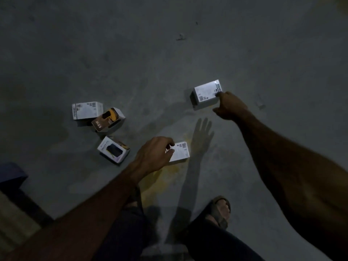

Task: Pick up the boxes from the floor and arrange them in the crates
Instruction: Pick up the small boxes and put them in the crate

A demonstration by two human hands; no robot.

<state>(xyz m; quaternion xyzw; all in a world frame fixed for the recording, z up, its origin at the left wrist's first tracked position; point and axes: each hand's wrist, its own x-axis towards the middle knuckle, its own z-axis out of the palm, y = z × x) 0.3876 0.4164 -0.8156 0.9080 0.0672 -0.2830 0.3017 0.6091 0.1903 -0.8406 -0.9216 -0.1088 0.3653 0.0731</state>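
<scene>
The left hand (153,154) is curled over the near-left corner of a small white rectangular cardboard box (180,151) lying flat on the grey concrete floor (169,63). Thumb and forefinger close on the box edge; this grip holds the box. This box serves as the landmark.

The right hand (228,106) reaches to a second white cardboard box with printed barcode labels (206,93), located beyond and to the right of the landmark box, well apart from it. The fingertips touch the box's right side and the thumb lies at its near edge; whether this grip has fully closed on the box cannot be determined.

Three more boxes lie to the left of the landmark box:
- a white box with a dark product picture (114,149), nearest;
- a tilted box marked "65W" with a brown and yellow face (108,119), farther away;
- a white labelled box (87,110), touching the "65W" box on its far-left side.

A yellowish stain (169,172) marks the floor just nearer than the landmark box. A sandalled foot (221,209) stands nearer still.
</scene>
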